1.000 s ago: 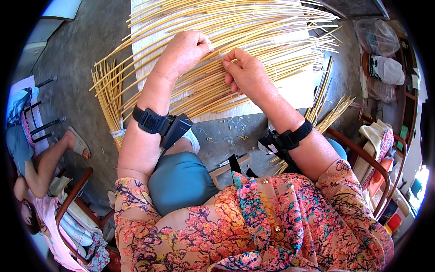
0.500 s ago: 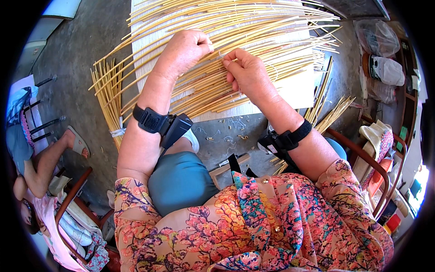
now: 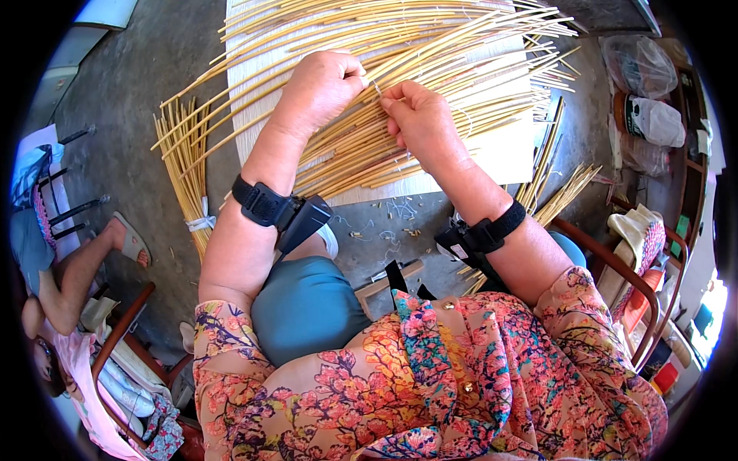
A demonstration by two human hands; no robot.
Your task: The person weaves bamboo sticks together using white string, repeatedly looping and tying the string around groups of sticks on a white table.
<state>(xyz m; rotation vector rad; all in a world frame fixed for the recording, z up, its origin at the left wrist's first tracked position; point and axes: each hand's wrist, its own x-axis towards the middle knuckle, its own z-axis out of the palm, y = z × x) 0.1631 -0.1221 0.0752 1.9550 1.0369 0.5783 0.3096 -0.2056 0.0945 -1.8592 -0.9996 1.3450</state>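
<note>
A row of long, thin yellow reed stalks (image 3: pixel 350 150) lies across a pale board (image 3: pixel 511 165), loosely bound with white string. Above the stalks, my left hand (image 3: pixel 319 88) is curled shut, thumb and fingers pinched together over them. Close on its right, my right hand (image 3: pixel 423 119) pinches between thumb and forefinger. A short length of white string (image 3: pixel 377 88) spans the small gap between both sets of fingertips. My palms hide part of the stalks beneath, and the string's ends are hidden too.
Tied bundles of stalks stand left (image 3: pixel 184 169) and right (image 3: pixel 569 192) of the board. Scraps of string and cut stalk bits (image 3: pixel 400 209) litter the floor. A seated person's leg (image 3: pixel 88 261) shows at left. Wooden chair arms (image 3: pixel 615 257) flank me; bagged items (image 3: pixel 653 119) sit at right.
My left hand has shifted slightly right and down, closer to my right hand. Several stalks near the hands have lifted or shifted a little. The right hand stays almost in place.
</note>
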